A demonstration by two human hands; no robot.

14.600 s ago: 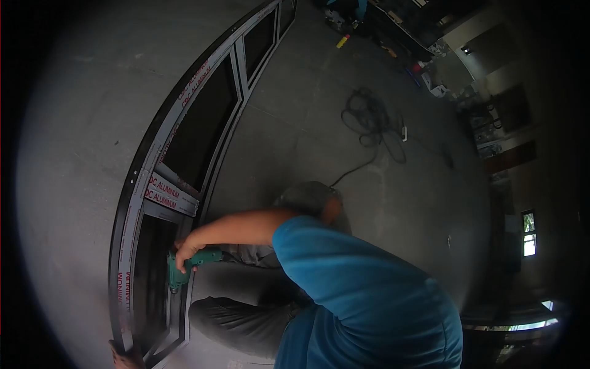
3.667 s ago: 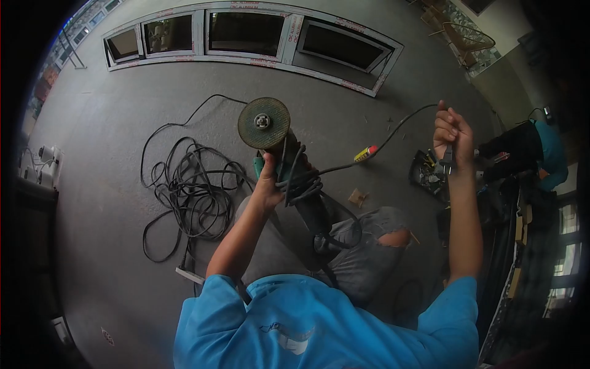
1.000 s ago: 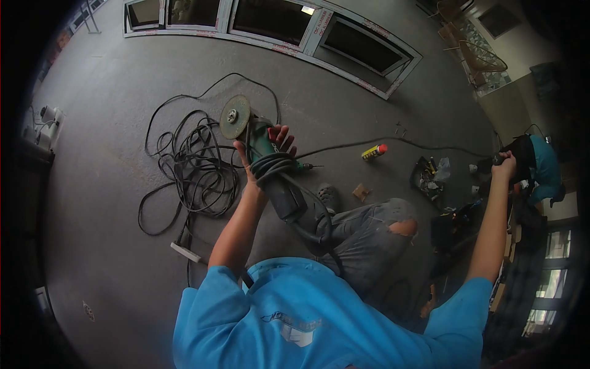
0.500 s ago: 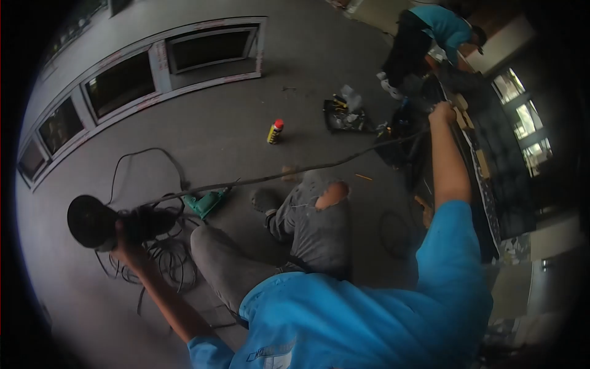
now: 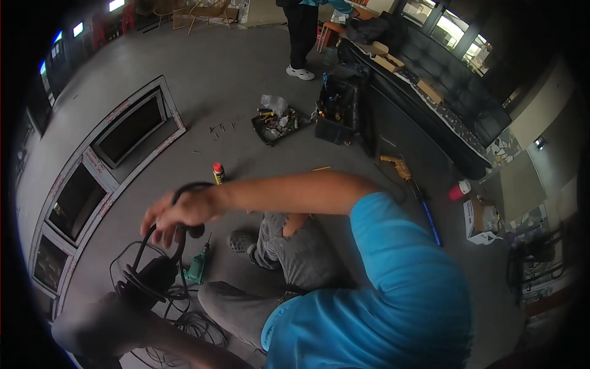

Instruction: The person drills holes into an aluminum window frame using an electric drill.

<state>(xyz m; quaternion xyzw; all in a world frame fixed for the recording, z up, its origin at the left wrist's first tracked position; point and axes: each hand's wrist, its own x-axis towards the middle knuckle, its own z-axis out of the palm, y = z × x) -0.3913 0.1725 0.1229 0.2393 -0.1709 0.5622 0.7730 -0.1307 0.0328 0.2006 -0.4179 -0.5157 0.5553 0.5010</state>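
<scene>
While the right hand (image 5: 184, 211) clamps the black cord (image 5: 143, 248), I log the left hand (image 5: 92, 326) at 7 o'clock: blurred, grip unreadable.

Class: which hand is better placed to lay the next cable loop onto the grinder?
Right, probably. The right hand holds the black cable loop just above the grinder, while the left hand, blurred, seems busy holding the grinder itself.

grey concrete floor (image 5: 246, 74), dark sofa (image 5: 433, 92) along bright windows (image 5: 458, 38)
</scene>
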